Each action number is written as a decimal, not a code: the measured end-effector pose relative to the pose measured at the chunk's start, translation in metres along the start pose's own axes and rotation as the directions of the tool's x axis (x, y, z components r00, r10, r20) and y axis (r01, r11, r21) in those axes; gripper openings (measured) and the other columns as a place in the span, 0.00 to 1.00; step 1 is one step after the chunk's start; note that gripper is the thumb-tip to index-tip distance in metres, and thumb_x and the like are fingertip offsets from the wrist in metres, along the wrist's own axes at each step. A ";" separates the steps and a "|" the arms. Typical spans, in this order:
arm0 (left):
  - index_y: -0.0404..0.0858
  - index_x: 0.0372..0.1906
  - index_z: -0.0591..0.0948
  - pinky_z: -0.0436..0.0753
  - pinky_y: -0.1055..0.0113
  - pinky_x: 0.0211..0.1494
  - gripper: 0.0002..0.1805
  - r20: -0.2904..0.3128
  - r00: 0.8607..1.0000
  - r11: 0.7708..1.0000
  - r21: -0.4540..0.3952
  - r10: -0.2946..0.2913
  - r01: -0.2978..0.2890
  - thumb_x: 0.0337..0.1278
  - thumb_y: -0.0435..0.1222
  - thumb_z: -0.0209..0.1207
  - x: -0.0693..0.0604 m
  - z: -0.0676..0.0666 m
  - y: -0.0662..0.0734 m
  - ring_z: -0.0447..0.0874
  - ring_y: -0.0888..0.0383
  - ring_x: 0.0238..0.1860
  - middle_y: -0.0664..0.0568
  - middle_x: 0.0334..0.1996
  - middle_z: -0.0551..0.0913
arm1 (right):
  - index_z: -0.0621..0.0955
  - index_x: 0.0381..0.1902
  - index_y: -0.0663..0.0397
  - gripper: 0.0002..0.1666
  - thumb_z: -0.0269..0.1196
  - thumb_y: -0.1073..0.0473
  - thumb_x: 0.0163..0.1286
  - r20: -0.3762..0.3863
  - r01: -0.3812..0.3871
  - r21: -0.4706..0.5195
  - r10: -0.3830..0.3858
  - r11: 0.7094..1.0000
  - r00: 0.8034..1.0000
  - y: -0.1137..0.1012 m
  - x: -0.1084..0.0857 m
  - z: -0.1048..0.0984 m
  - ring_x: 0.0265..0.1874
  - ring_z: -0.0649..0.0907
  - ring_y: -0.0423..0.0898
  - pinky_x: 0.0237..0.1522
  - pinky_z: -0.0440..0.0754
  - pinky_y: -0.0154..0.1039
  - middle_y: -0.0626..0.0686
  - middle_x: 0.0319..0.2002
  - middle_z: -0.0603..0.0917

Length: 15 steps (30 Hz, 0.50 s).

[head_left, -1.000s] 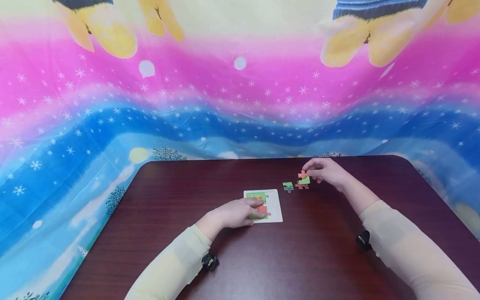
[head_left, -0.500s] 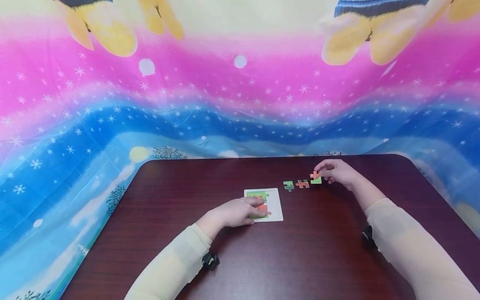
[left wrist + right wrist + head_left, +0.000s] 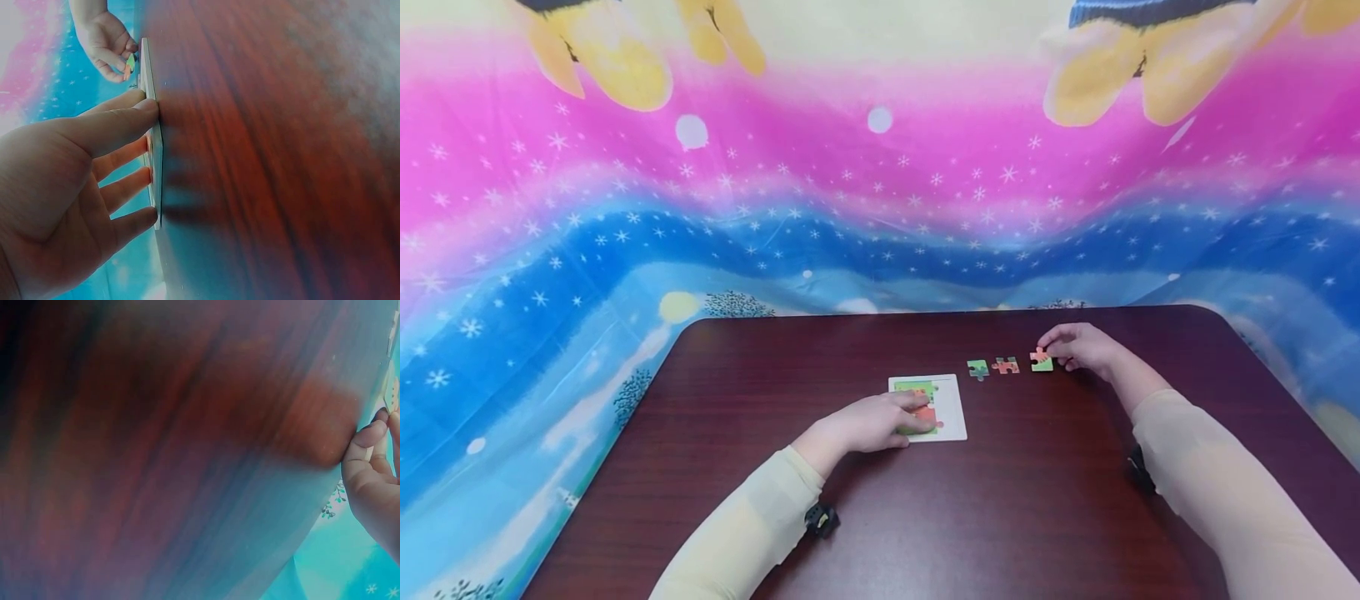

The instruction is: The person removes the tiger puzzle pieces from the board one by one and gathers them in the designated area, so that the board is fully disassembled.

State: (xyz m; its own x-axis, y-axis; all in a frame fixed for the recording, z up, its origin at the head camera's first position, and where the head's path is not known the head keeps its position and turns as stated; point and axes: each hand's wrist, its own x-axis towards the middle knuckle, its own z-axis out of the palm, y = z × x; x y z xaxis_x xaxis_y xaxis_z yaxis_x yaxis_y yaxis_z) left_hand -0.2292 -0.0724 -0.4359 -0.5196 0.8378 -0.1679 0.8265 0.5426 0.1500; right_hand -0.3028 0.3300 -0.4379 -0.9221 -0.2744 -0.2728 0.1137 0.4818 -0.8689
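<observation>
My left hand (image 3: 867,423) lies on a white puzzle tray (image 3: 953,410), its fingers stretched out over the joined green and orange pieces (image 3: 929,414) in the tray's left part. Seen from the left wrist, those fingers touch the tray (image 3: 149,75) along its surface and edge. Farther right, my right hand (image 3: 1084,347) pinches a green and orange puzzle piece (image 3: 1041,361) by its edge between thumb and fingertips. That piece (image 3: 130,65) looks tilted up in the left wrist view. Only part of it shows in the right wrist view.
A green puzzle piece (image 3: 977,369) and an orange one (image 3: 1005,366) lie in a row between tray and right hand. The dark red-brown table (image 3: 970,517) ends at a far edge, with a colourful printed cloth (image 3: 880,200) hanging behind it.
My right hand has moved right with the pinched puzzle piece, away from the orange piece it overlapped earlier, and lowered it slightly. My left hand has stayed on the tray.
</observation>
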 end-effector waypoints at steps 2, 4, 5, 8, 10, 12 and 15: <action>0.53 0.69 0.78 0.66 0.62 0.74 0.26 0.000 1.000 1.000 0.000 0.002 -0.002 0.68 0.38 0.64 0.000 0.000 0.000 0.59 0.52 0.78 0.49 0.76 0.67 | 0.74 0.58 0.73 0.18 0.57 0.66 0.76 -0.005 0.006 -0.003 -0.006 1.000 1.000 0.001 0.001 0.000 0.33 0.76 0.48 0.38 0.79 0.43 0.49 0.36 0.79; 0.53 0.69 0.78 0.66 0.62 0.74 0.26 -0.002 1.000 1.000 -0.001 0.003 -0.003 0.68 0.38 0.64 0.000 0.000 0.000 0.59 0.52 0.78 0.49 0.76 0.67 | 0.75 0.58 0.73 0.18 0.57 0.66 0.76 -0.014 0.008 -0.012 -0.008 1.000 1.000 0.001 0.002 0.001 0.33 0.76 0.48 0.37 0.79 0.43 0.50 0.34 0.79; 0.53 0.69 0.79 0.66 0.62 0.74 0.26 -0.002 1.000 1.000 0.000 0.004 -0.004 0.69 0.38 0.64 0.000 -0.001 0.000 0.59 0.52 0.78 0.49 0.76 0.67 | 0.75 0.58 0.73 0.18 0.57 0.66 0.76 -0.017 0.010 -0.021 -0.010 1.000 1.000 0.001 0.002 0.002 0.33 0.76 0.48 0.36 0.79 0.42 0.50 0.34 0.79; 0.53 0.69 0.79 0.65 0.63 0.74 0.25 -0.005 1.000 1.000 0.006 0.007 -0.007 0.68 0.38 0.64 0.000 -0.001 0.000 0.60 0.52 0.78 0.49 0.75 0.67 | 0.76 0.58 0.72 0.17 0.57 0.66 0.76 -0.038 0.005 -0.050 -0.006 0.999 0.999 -0.001 0.003 0.005 0.32 0.75 0.48 0.34 0.78 0.42 0.50 0.33 0.78; 0.53 0.69 0.79 0.65 0.63 0.74 0.25 -0.004 1.000 1.000 0.008 0.007 -0.007 0.68 0.38 0.64 0.000 0.000 0.000 0.60 0.52 0.78 0.49 0.76 0.67 | 0.77 0.57 0.72 0.17 0.57 0.66 0.76 -0.052 0.001 -0.072 -0.005 0.997 0.999 -0.002 0.002 0.006 0.32 0.75 0.48 0.32 0.77 0.41 0.50 0.33 0.78; 0.53 0.69 0.79 0.65 0.63 0.74 0.26 -0.004 1.000 1.000 0.010 0.007 -0.007 0.68 0.38 0.64 0.000 0.000 0.000 0.60 0.52 0.78 0.49 0.75 0.67 | 0.77 0.57 0.72 0.16 0.56 0.67 0.76 -0.067 -0.002 -0.093 -0.004 0.996 0.998 -0.005 0.002 0.009 0.32 0.74 0.48 0.31 0.76 0.41 0.50 0.33 0.78; 0.53 0.69 0.79 0.65 0.63 0.74 0.26 -0.009 1.000 1.000 0.012 0.012 -0.011 0.68 0.38 0.65 0.001 0.000 0.000 0.60 0.52 0.78 0.49 0.75 0.67 | 0.77 0.56 0.73 0.16 0.55 0.68 0.76 -0.082 -0.005 -0.115 -0.004 0.993 0.997 -0.008 0.000 0.012 0.31 0.74 0.49 0.31 0.75 0.41 0.51 0.33 0.77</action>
State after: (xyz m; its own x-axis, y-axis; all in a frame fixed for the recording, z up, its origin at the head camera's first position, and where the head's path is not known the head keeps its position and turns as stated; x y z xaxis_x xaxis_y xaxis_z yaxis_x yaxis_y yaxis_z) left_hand -0.2296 -0.0719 -0.4362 -0.5118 0.8445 -0.1578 0.8350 0.5322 0.1397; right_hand -0.2992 0.3165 -0.4360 -0.9497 -0.2075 -0.2344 0.0751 0.5761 -0.8139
